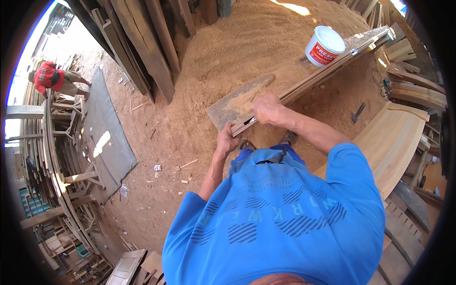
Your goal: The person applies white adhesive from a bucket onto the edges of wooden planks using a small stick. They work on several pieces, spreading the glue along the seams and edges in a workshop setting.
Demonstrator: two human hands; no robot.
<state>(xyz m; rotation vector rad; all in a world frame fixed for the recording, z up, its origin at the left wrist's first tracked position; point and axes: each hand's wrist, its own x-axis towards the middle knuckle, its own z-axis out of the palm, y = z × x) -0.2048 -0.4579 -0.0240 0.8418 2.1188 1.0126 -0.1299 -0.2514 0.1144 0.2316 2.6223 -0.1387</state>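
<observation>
A long, narrow piece of wood with a lengthwise groove runs from in front of my body toward the far right. My left hand is closed round its near end, fingers curled at the side. Just above that end, my right hand is in a fist against the wood. Something small, dark and shiny shows in the wood below this fist; its kind and what the fist holds are hidden. A plank strewn with sawdust lies beyond my hands. A white bucket with a red label stands beside the long wood.
Sawdust covers the ground ahead. A hammer lies on the ground at right, near a broad, pale wooden panel. Tall boards lean at the upper left. Far left, a person in red bends beside stacked timber.
</observation>
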